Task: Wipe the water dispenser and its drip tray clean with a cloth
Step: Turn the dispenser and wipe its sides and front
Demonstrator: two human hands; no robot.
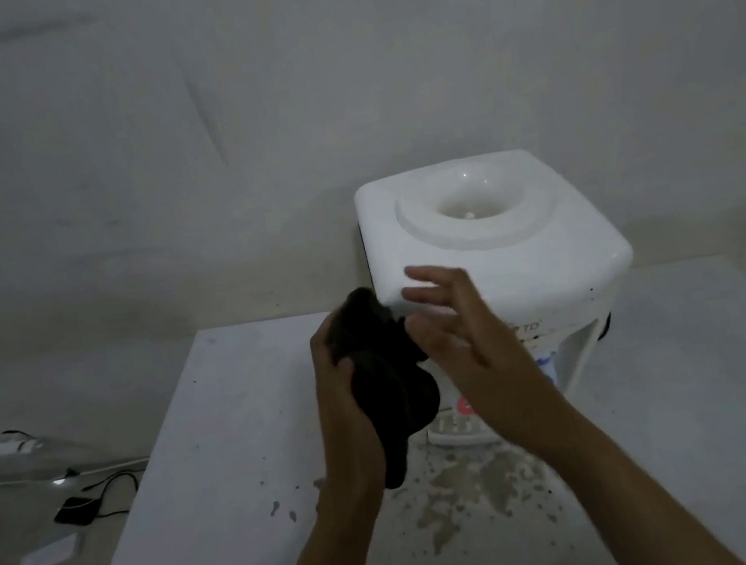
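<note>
Dim grey room, plain wall behind, white bench (222, 452) stained and flecked near its front, probably why the wiping is going on here. White water dispenser (491, 239) sits at the back right of the bench against the wall, top socket bare with no bottle, so the whole top is reachable. Drip tray (458, 430) pokes out at its base, mostly hidden behind the right forearm. Left hand (345, 399) has fingers curled round a dark cloth (386, 378), bunched up with a tail hanging down; it is held at the dispenser's front left corner, likely so the wad can be pressed on that edge. Right hand (455, 323) is relaxed with fingers spread and slightly bent, holding nothing, in front of the same corner; cannot tell if it touches the dispenser or the cloth, looks like it is there to steady the unit or rearrange the cloth. Blurry, so motion likely. Floor at left has a black adapter with cable (83, 504) and some pale scraps, well apart from the job. Judged: wiping the body, tray not yet reached.
</note>
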